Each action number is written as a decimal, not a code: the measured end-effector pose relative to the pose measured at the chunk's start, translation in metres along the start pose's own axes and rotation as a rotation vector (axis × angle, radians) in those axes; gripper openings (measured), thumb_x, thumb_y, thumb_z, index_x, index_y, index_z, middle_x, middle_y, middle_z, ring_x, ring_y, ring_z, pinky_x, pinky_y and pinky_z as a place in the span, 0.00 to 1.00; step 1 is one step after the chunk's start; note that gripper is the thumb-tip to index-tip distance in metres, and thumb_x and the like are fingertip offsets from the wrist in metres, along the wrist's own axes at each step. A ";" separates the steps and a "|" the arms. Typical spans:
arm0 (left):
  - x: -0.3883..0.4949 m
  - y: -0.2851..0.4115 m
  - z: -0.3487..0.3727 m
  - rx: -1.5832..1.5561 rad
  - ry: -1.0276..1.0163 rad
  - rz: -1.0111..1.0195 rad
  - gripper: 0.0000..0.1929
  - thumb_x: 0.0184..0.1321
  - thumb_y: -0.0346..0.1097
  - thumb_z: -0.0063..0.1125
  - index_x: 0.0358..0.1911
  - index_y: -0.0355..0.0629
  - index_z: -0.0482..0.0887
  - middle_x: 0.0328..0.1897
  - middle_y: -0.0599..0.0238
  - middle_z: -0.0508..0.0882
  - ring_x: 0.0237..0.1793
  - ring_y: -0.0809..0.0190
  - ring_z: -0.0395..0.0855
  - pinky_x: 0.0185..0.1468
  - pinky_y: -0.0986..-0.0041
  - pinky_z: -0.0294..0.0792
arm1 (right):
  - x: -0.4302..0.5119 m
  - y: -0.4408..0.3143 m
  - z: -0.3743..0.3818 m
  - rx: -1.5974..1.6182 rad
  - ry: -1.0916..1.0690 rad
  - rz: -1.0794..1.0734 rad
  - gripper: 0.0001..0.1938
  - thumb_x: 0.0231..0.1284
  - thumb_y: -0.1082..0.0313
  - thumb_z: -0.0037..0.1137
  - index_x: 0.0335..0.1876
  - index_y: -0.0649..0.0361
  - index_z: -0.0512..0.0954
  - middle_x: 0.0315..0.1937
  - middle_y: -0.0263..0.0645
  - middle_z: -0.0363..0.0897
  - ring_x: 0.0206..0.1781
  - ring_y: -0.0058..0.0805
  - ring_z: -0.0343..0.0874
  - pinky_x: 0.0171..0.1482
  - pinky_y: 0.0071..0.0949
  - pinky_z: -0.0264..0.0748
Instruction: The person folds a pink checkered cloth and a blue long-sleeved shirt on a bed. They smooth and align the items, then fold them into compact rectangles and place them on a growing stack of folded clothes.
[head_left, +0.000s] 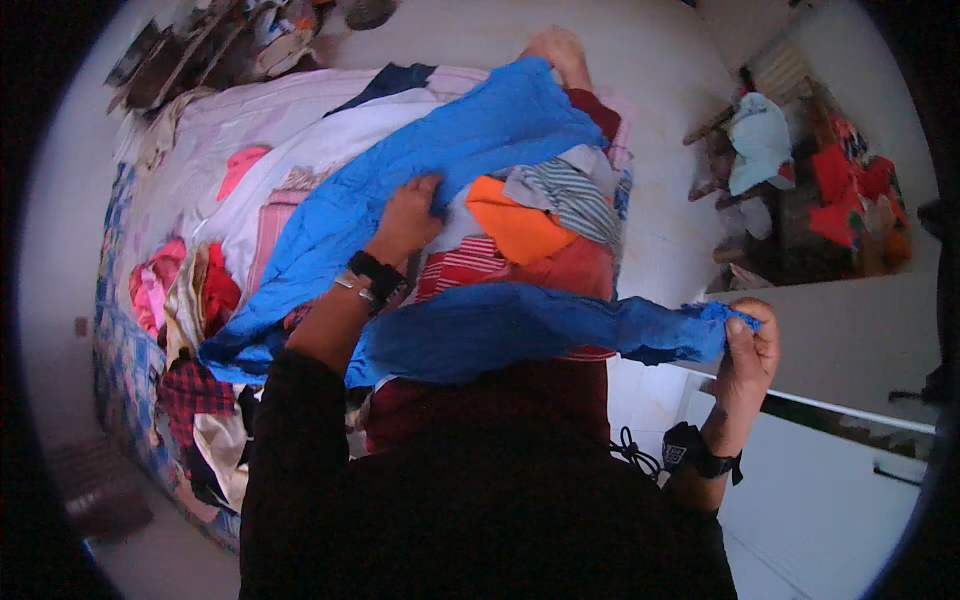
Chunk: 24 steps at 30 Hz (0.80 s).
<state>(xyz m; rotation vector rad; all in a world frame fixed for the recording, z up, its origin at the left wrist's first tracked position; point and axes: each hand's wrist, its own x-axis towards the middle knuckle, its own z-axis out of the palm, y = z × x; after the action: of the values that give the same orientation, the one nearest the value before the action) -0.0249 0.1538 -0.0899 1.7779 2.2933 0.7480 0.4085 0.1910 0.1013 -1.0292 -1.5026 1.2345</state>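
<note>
A long blue cloth (442, 154) stretches over the bed and bends back across my lap, its near length bunched into a narrow band. At its frayed end, on the right, my right hand (752, 341) pinches the fabric between thumb and fingers. My left hand (407, 217) lies against the cloth's far length, fingers a little apart, gripping nothing that I can see. Just beyond that hand are an orange cloth (517, 221), a grey-and-white striped garment (574, 199) and a red-and-white striped cloth (461, 266).
Clothes in pink, red and plaid (195, 394) heap along the bed's (217, 112) left side. A bare limb end (559, 52), hand or foot unclear, touches the blue cloth's far end. Furniture draped with clothes (761, 142) stands right, above a white cabinet (825, 465).
</note>
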 end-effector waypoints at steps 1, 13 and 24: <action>-0.011 -0.006 0.007 0.072 0.012 0.000 0.27 0.49 0.29 0.60 0.57 0.40 0.76 0.57 0.47 0.79 0.57 0.42 0.76 0.61 0.60 0.70 | 0.000 0.002 0.001 -0.003 -0.015 0.026 0.08 0.63 0.67 0.58 0.42 0.62 0.76 0.37 0.32 0.74 0.38 0.17 0.71 0.43 0.18 0.67; -0.016 -0.023 -0.111 -0.295 0.273 -0.087 0.10 0.62 0.35 0.58 0.43 0.39 0.85 0.33 0.52 0.85 0.32 0.59 0.83 0.42 0.71 0.73 | 0.004 0.003 0.025 -0.077 -0.171 0.042 0.06 0.64 0.68 0.57 0.41 0.61 0.77 0.37 0.32 0.75 0.36 0.16 0.71 0.40 0.17 0.68; -0.153 -0.139 -0.244 0.566 0.226 -0.337 0.18 0.52 0.29 0.59 0.49 0.40 0.81 0.48 0.46 0.83 0.51 0.41 0.80 0.53 0.58 0.72 | 0.003 -0.001 0.050 -0.115 -0.375 0.124 0.06 0.63 0.75 0.52 0.44 0.62 0.77 0.36 0.33 0.79 0.34 0.15 0.74 0.35 0.17 0.72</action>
<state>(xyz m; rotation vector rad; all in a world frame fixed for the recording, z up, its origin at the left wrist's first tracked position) -0.1997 -0.0859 0.0282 1.4600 3.0832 0.2623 0.3591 0.1820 0.0985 -1.0160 -1.8353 1.5054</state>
